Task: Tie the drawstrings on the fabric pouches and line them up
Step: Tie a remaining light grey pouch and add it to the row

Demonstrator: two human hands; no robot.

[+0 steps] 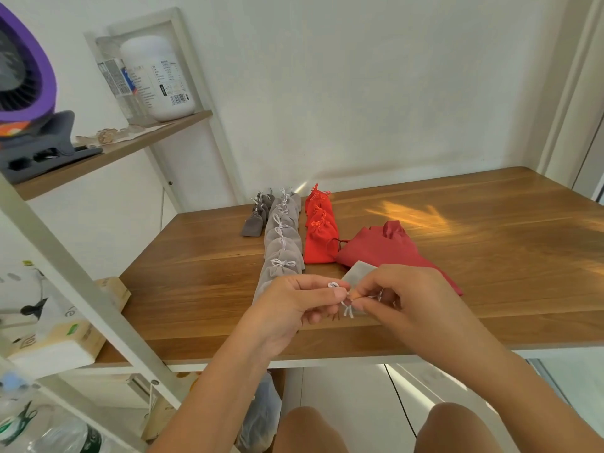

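left hand [294, 302] pinches cord loop [333, 285] | right hand [405, 299] pinches cord end [378, 295], probably tightening bow | grey pouch [359, 272] near finished row [283, 246], ready to join

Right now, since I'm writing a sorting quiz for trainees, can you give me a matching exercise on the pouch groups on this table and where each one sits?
Things:
1. dark grey pouches
2. light grey row
3. bright red row
4. loose light grey pouch

Places:
A. middle, longest row
B. between the left hand and right hand, which pinch its drawstring
C. leftmost, shortest row
D. right row, beside the dark red bag

Pairs: 1-C, 2-A, 3-D, 4-B
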